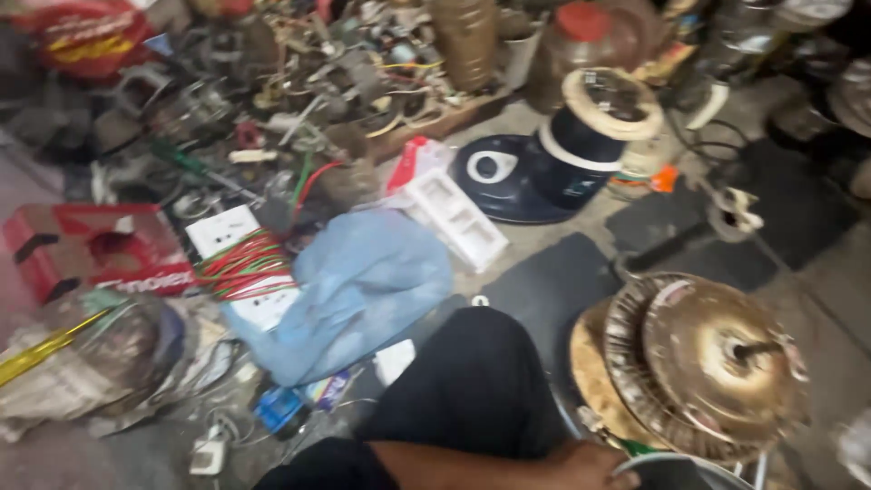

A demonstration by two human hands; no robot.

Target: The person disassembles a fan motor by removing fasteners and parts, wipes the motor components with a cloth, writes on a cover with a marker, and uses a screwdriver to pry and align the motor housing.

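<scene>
Below, at the bottom edge of the head view, one hand point(590, 465) of the person shows, reaching in from the left along a bare forearm. Which hand it is cannot be told for certain; the forearm's run suggests the left. Its fingers curl over the pale rim of a round metal vessel point(667, 467), touching it. How tightly they close is cut off by the frame edge, so the grip cannot be told. No second hand is in view.

Just above that rim sits a brown, rusty motor rotor and winding stack point(717, 358), disc-shaped, with a short shaft sticking out toward the right. It lies near the hand, not touching it as far as can be seen.

The person's dark-clothed knee point(476, 390) fills the lower centre, between the hand and a crumpled light-blue plastic bag point(363, 281). Left of the bag lies a coil of red and green wire point(243, 263) on a white switch plate point(222, 231). A white plastic frame point(458, 218) lies beside the bag's upper right. Beyond it stands a dark blue appliance base point(526, 177) with a dark drum on it. A red carton point(91, 249) lies at far left. A heap of loose metal parts point(299, 82) covers the upper left. The picture is motion-blurred.
</scene>
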